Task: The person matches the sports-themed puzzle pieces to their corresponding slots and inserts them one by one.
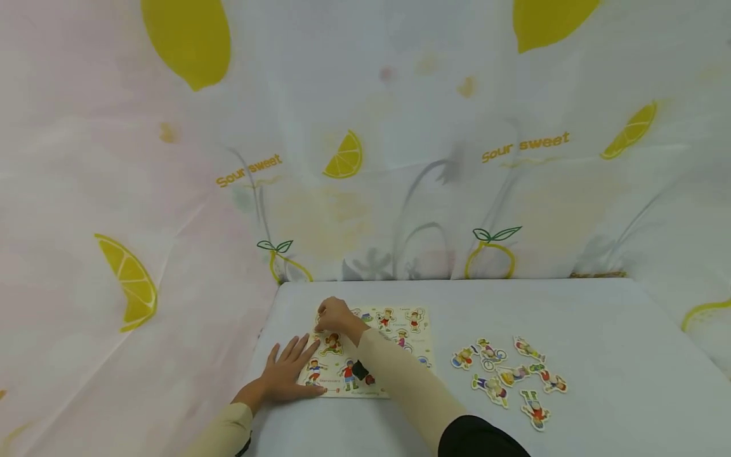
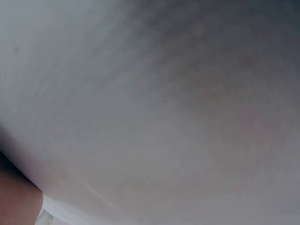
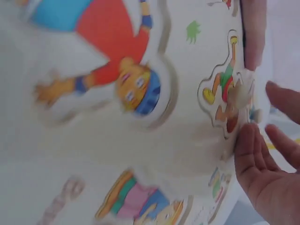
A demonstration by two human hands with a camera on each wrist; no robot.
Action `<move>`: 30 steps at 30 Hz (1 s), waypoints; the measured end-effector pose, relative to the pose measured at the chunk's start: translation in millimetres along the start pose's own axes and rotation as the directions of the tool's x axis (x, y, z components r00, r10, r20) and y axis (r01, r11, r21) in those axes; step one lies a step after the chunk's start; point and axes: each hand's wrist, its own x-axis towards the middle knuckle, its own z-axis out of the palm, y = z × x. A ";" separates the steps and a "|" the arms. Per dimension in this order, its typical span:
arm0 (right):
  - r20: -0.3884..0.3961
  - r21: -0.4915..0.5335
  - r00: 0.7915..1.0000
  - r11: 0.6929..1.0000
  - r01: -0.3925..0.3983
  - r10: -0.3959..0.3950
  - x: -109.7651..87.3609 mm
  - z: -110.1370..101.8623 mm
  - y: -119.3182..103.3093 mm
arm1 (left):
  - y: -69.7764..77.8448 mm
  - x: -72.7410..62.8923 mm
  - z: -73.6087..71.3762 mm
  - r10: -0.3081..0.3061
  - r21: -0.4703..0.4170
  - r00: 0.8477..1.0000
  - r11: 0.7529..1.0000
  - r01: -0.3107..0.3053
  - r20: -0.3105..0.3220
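Note:
A cream puzzle board with cartoon children lies on the white table. My left hand rests on the board's left edge with fingers spread. Above the board's upper left part, my right hand has curled fingers. In the right wrist view, the fingers are around a small knob of a puzzle piece that they mostly hide. Beside it, a knobbed runner piece sits in its recess. A large blue-capped figure is nearer the camera. The left wrist view shows only blurred pale surface and some skin.
Several loose cartoon puzzle pieces lie scattered on the white table, right of the board. Behind the table's far edge hangs a pale backdrop printed with lemons. My right sleeve crosses the board's lower right part.

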 end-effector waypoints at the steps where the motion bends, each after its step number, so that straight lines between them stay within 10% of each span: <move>1: 0.010 -0.007 1.000 1.000 0.024 -0.024 -4.1 -1.6 -0.7 | -0.4 -1.7 0.0 -0.008 -0.002 1.000 1.000 0.008 0.004; 6: -0.020 -0.168 0.987 0.974 0.154 -0.159 -28.3 -21.4 8.3 | -2.9 -1.3 9.8 0.015 0.006 1.000 1.000 -0.015 -0.017; 12: -0.017 -0.423 0.951 0.864 0.273 -0.309 -58.6 -54.2 40.1 | 1.8 9.9 12.0 0.053 0.011 0.998 0.999 -0.053 0.033; 22: -0.055 -0.622 0.907 0.725 0.296 -0.417 -100.0 -97.6 65.5 | -11.4 11.7 -8.3 0.039 0.033 0.998 0.999 -0.040 0.042; 30: -0.058 -0.646 0.912 0.712 0.276 -0.407 -121.8 -121.1 86.0 | -1.4 2.5 -5.3 0.025 0.005 0.998 1.000 -0.025 0.063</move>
